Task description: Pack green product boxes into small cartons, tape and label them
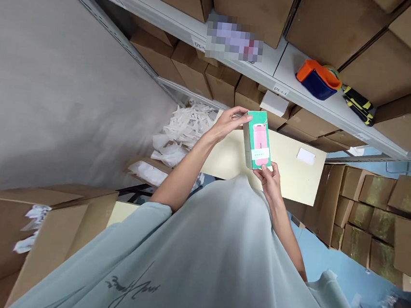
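Between my two hands, above a pale yellow tabletop (290, 174), I hold a small green box (251, 124). Its front carries a picture of a pink bottle-like device and a white label near the lower end. My left hand (229, 122) grips the upper left corner, with the thumb on the front face. The lower end is pinched by my right hand (270, 179), its thumb at the bottom edge. The box is slightly tilted, and its back is hidden from view.
A white card (306, 156) lies on the tabletop's right part. On the shelf (269, 58) above sit an orange and blue tape dispenser (318, 80) and black-yellow cutters (358, 105). White paper scraps (190, 123) are heaped at left. Stacked cartons (371, 208) stand at right.
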Available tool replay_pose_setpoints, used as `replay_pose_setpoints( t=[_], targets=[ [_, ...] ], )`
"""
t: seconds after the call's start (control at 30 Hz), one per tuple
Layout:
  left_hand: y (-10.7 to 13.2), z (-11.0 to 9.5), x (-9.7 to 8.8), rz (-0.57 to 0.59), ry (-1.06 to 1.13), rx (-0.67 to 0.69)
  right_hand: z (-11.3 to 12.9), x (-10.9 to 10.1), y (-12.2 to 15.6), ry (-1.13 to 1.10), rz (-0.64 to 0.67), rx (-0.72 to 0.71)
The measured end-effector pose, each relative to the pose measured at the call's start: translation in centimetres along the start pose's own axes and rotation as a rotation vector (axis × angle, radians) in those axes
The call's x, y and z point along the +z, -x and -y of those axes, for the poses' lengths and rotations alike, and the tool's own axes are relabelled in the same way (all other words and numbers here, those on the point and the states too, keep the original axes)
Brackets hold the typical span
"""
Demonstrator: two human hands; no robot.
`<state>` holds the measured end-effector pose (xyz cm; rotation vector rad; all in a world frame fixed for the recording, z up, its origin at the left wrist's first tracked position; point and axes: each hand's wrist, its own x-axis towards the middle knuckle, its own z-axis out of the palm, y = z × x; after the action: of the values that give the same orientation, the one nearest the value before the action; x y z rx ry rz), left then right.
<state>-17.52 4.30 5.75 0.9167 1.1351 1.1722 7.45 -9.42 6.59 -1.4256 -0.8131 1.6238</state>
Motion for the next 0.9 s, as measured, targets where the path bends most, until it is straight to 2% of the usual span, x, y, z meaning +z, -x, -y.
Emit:
replay_pose_setpoints(
  t=[0.17, 0.3, 0.37, 0.53, 0.67, 0.77, 0.9],
  targets=[
    [-0.4, 0.8, -0.1, -0.082, 0.018, -0.027, 0.4, 1.9, 0.0, 0.057, 0.014, 0.015],
    [-0.9, 1.5, -0.3, -0.113, 0.012, -0.038, 0.8, 1.8, -0.4, 0.133, 0.039, 0.070],
    [-1.0, 1.8, -0.4, -0.108, 0.004, -0.033, 0.7, 1.8, -0.6, 0.126, 0.038, 0.048],
    [-0.8, 2.1, 0.4, -0.164, -0.104, -0.016, -0.4, 2.4, -1.4, 0.213, -0.078, -0.045],
    [-0.3, 1.0, 1.0, -0.197, -0.249, 0.096, -0.9, 2.6, -2.0, 0.291, -0.158, -0.047],
    [-0.5, 0.0, 0.5, -0.092, -0.247, 0.158, -0.4, 2.2, -1.6, 0.161, -0.024, 0.035],
    [-1.0, -0.3, -0.4, 0.064, -0.127, 0.129, 0.4, 1.9, -0.5, -0.025, 0.175, 0.158]
  ],
)
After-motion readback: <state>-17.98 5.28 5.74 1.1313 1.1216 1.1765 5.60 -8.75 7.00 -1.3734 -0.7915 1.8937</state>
